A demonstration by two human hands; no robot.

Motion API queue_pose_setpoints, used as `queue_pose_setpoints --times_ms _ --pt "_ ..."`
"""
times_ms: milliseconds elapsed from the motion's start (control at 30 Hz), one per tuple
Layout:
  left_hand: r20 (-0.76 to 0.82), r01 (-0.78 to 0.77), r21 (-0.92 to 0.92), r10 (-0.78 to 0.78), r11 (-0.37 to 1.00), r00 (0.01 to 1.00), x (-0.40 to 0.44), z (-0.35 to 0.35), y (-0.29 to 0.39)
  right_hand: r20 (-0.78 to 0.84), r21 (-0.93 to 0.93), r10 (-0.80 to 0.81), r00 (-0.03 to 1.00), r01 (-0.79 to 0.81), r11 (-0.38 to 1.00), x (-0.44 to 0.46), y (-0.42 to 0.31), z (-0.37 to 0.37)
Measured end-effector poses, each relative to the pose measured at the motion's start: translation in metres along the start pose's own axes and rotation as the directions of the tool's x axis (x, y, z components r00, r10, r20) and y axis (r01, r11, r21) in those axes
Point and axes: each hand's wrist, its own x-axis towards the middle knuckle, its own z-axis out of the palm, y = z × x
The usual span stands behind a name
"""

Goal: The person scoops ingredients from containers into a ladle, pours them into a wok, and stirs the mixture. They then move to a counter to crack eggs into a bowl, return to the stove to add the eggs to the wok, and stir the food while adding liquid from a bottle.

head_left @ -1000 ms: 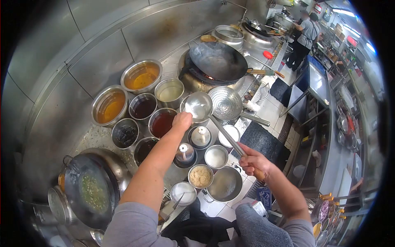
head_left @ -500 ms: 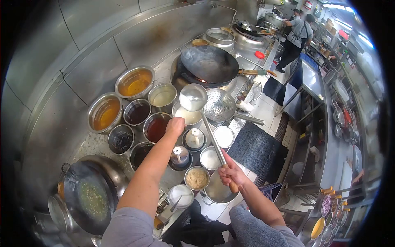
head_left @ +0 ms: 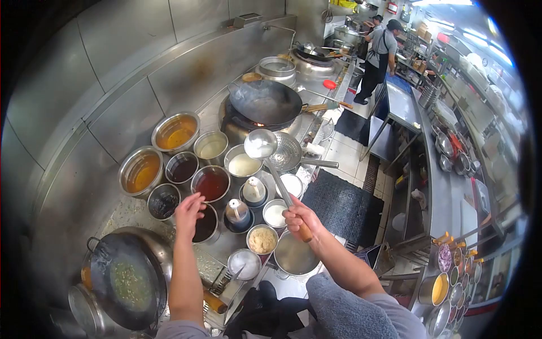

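Observation:
My right hand is wrapped around the wooden end of a long-handled ladle. The ladle's round metal bowl is raised over the pot of pale creamy liquid, overlapping the edge of a perforated strainer. Its contents, if any, are hard to make out. My left hand is open with fingers apart and nothing in it, above the left edge of a pot of dark sauce. Close by that hand are a pot of red sauce and a pot with black residue.
A wok with greenish liquid sits at lower left. A tilted wok stands over a flame. Two squeeze bottles stand among several pots. Co-workers stand at the back. A dark mat covers floor at right.
My left hand has moved left and down, away from the creamy pot's edge, and its fingers have spread. The ladle stays in my right hand. The camera view has shifted.

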Motion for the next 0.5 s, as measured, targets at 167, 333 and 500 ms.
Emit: queue_pose_setpoints --times_ms 167,333,500 --pt "-0.169 -0.055 -0.032 0.049 0.998 0.984 -0.11 -0.072 0.027 -0.043 -0.329 0.037 0.998 -0.049 0.943 -0.012 0.029 0.058" --pt "-0.306 -0.076 0.018 0.078 0.997 0.949 -0.23 -0.131 0.063 0.093 -0.231 0.28 0.955 -0.253 0.94 -0.035 0.099 0.119" --pt "-0.295 -0.161 0.084 0.179 0.983 0.939 -0.346 -0.169 0.095 0.379 -0.037 0.545 0.748 -0.577 0.816 -0.029 0.207 0.147"
